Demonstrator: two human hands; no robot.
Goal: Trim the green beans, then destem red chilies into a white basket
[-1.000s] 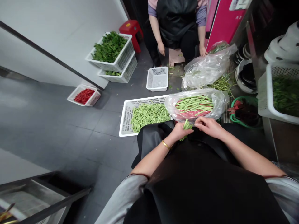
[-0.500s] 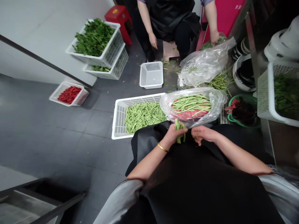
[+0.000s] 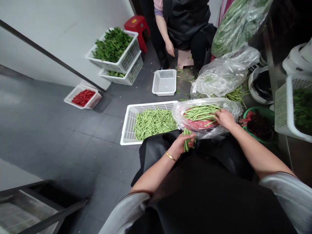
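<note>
Inspection finds the person's left hand (image 3: 181,145) clamping a small bundle of slender green beans (image 3: 187,140) above a black apron (image 3: 195,191). The right hand (image 3: 225,118) has just separated from it and is now reaching, fingers spread, onto the long green beans (image 3: 201,112) inside a clear plastic bag (image 3: 231,109). The hands are standing apart. Just beside the bag, a white perforated plastic basket (image 3: 129,125) is holding short cut green beans (image 3: 154,124).

Left hand (image 3: 180,146) grips green beans (image 3: 186,140); right hand (image 3: 225,118) touches the plastic bag (image 3: 234,110) contents; white basket (image 3: 128,123) sits left of bag.
</note>
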